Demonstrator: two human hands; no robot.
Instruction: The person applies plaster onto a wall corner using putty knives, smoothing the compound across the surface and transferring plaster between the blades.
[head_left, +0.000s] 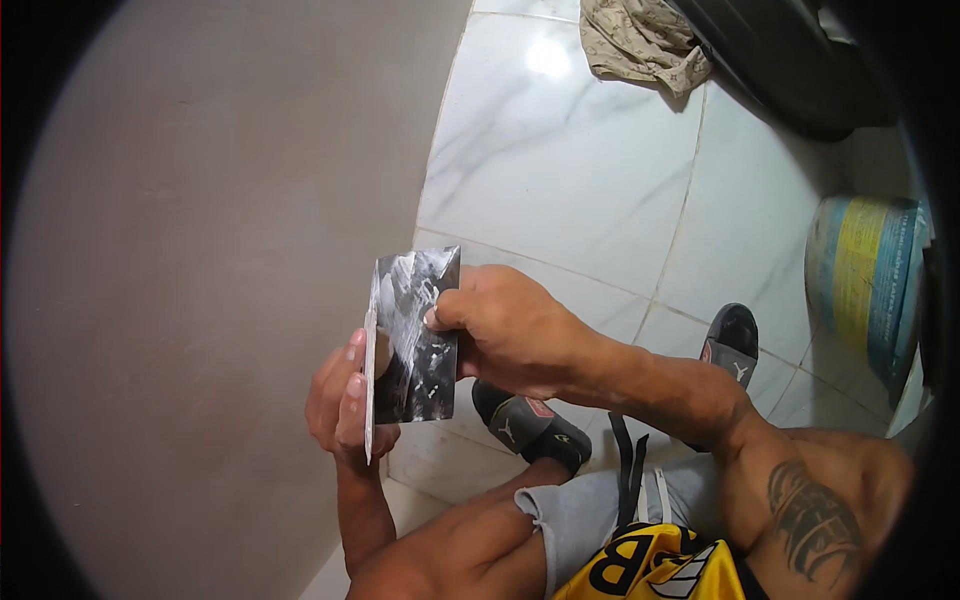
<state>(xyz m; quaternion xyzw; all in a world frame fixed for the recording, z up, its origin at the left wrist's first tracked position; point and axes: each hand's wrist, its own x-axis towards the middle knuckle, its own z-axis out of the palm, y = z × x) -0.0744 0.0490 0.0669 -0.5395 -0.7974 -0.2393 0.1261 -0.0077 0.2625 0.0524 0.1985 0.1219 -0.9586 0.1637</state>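
My right hand (510, 330) grips a dark, rectangular flat scraper (418, 375), its thumb pressed on the face. White putty-like smears streak the blade. My left hand (340, 400) is closed around a second flat plate (370, 400), seen almost edge-on, with whitish residue along its edge. The scraper's left edge meets or lies very close to this plate; I cannot tell whether they touch. A pale round spot, perhaps putty or part of a handle, shows between them. Both tools are held beside the grey wall (230, 260).
White marbled tiles (550, 190) cover the floor. A crumpled beige patterned cloth (645, 50) lies at the top, beside a large dark object (790, 60). A bucket with a yellow and blue label (865, 290) stands at the right. My feet wear dark slides (530, 425).
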